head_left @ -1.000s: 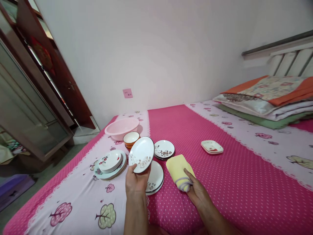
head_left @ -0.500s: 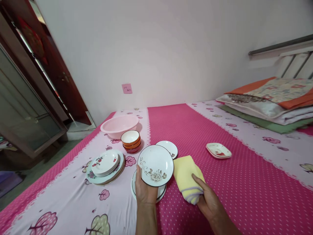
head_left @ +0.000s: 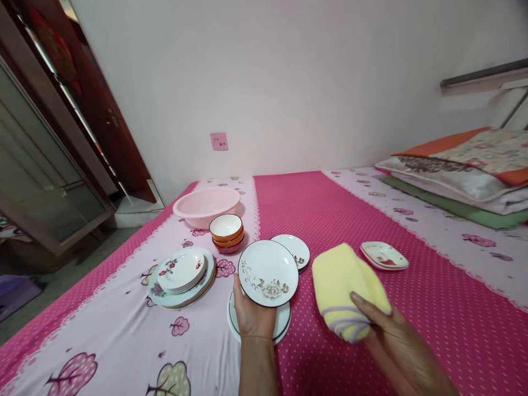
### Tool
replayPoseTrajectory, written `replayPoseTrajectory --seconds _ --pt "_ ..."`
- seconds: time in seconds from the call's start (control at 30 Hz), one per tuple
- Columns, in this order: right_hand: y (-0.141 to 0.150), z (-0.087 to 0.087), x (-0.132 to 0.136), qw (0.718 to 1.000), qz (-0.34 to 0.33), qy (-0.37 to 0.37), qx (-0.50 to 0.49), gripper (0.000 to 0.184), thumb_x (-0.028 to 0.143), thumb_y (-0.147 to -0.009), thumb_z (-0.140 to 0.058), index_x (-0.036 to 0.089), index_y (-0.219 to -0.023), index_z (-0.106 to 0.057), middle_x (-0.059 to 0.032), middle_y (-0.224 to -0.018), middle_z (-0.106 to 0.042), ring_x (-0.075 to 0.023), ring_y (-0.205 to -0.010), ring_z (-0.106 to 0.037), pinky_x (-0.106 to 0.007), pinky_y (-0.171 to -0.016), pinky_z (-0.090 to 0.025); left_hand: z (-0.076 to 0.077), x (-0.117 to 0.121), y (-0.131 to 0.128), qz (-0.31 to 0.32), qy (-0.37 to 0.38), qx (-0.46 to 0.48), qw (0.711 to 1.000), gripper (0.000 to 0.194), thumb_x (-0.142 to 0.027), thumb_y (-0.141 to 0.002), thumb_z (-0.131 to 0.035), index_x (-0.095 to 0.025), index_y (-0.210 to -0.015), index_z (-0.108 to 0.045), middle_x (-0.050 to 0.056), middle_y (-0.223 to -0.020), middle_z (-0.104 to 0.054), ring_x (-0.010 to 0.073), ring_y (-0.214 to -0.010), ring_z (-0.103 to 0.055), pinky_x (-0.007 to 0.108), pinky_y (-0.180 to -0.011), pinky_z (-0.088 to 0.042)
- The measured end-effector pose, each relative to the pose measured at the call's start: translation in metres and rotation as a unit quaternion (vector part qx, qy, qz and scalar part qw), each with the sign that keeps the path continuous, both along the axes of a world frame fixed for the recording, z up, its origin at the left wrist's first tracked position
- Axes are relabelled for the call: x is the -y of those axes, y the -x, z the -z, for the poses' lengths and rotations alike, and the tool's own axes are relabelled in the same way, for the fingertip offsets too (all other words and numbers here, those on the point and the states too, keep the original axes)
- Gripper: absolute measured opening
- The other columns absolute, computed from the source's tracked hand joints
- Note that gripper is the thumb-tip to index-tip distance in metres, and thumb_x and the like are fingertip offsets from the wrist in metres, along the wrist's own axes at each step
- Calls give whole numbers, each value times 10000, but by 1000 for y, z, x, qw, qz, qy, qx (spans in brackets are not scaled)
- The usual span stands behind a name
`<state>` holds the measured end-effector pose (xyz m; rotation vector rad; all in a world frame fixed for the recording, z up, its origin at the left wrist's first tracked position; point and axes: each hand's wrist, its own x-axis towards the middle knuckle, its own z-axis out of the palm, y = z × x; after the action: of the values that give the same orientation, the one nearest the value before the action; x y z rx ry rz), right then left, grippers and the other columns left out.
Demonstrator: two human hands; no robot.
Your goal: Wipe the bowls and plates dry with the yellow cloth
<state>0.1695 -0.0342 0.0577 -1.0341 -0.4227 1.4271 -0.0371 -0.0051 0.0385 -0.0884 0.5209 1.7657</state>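
Note:
My left hand [head_left: 254, 319] holds up a white dark-rimmed plate [head_left: 268, 269] with a brown flower pattern, its thumb at the left edge and the other fingers hidden beneath. Under that hand lies a stack of white plates [head_left: 284, 324], partly covered. Behind the held plate sits another small stack of flowered plates [head_left: 293, 246]. A folded yellow cloth [head_left: 344, 286] with purple edging is pinched in my right hand [head_left: 383, 324], thumb on top, apart from the plate.
Orange bowls [head_left: 226, 234] are stacked before a pink basin [head_left: 206, 206]. Floral plates [head_left: 181, 272] are piled at left. Squarish dishes [head_left: 385, 256] lie at right. Folded bedding [head_left: 462, 176] rests at the far right, and a pink note [head_left: 219, 141] is on the wall.
My right hand has moved right with the cloth, away from the plate. The left hand still holds the plate. The whole view has shifted slightly.

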Motion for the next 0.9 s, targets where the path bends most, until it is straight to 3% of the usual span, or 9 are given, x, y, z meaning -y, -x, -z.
replayPoseTrajectory --seconds 0.1,0.17,0.27,0.33,0.4,0.53,0.7,0.8,0.9 --pt "-4 -41 1 992 24 -97 73 760 329 -596 -965 218 -1300 -703 -117 -1232 -778 -347 -1040 -761 -385 -736 -686 0 -1 0 2 -3 -3 1000 449 -556 -1015 -488 -297 -1249 -769 76 -1344 -751 321 -1325 -638 518 -1083 -527" --pt "-2 -61 -3 970 33 -152 187 728 383 -612 -970 210 -1274 -721 -114 -1177 -791 -319 -965 -768 -361 -714 -674 0 -1 -1 3 1 -2 1000 436 -557 -1014 -491 -316 -1248 -769 63 -1349 -750 313 -1334 -633 525 -1095 -517" --pt "12 -69 -13 916 8 -227 330 557 409 -714 -903 217 -1213 -748 -82 -1005 -802 -266 -822 -753 -323 -652 -640 0 -1 -3 5 3 0 1000 430 -569 -1007 -501 -337 -1253 -767 52 -1358 -746 317 -1352 -620 542 -1114 -501" --pt "29 -58 -21 876 -23 -290 384 416 352 -830 -789 234 -1226 -738 -71 -998 -789 -255 -832 -739 -341 -693 -635 2 -2 -5 18 -13 -7 1000 452 -579 -1009 -483 -340 -1275 -759 58 -1361 -744 321 -1365 -610 545 -1128 -487" --pt "47 -38 -30 819 -22 -373 436 321 244 -892 -675 225 -1209 -725 -93 -1176 -757 -276 -1052 -722 -407 -913 -616 4 -3 -6 37 -39 -18 998 483 -579 -1014 -459 -319 -1298 -751 78 -1356 -746 323 -1370 -606 541 -1147 -469" --pt "79 4 -39 739 -45 -468 483 466 28 -816 -538 216 -1221 -669 -105 -1237 -726 -266 -1219 -667 -433 -1084 -542 8 -6 -7 43 -80 -10 996 518 -542 -1034 -424 -246 -1299 -757 119 -1334 -752 313 -1349 -625 506 -1186 -433" --pt "89 18 -31 682 -94 -463 558 853 -4 -705 -567 220 -1518 -443 -140 -1452 -609 -318 -1396 -535 -526 -1176 -464 12 -6 -3 31 -30 -5 999 540 -563 -1031 -409 -239 -1223 -797 115 -1272 -781 319 -1349 -626 500 -1210 -406" --pt "83 19 -28 657 -83 -447 601 931 32 -695 -630 219 -1569 -370 -161 -1547 -534 -356 -1464 -461 -585 -1210 -406 12 -3 0 36 -43 -25 998 587 -633 -1007 -412 -243 -1196 -808 112 -1299 -769 347 -1388 -589 533 -1210 -403" --pt "80 25 -28 644 -103 -430 624 903 65 -671 -673 193 -1530 -427 -171 -1625 -448 -371 -1522 -376 -605 -1238 -356 8 0 0 28 -35 -24 999 600 -656 -992 -437 -230 -1196 -805 112 -1313 -762 357 -1386 -589 537 -1200 -418"
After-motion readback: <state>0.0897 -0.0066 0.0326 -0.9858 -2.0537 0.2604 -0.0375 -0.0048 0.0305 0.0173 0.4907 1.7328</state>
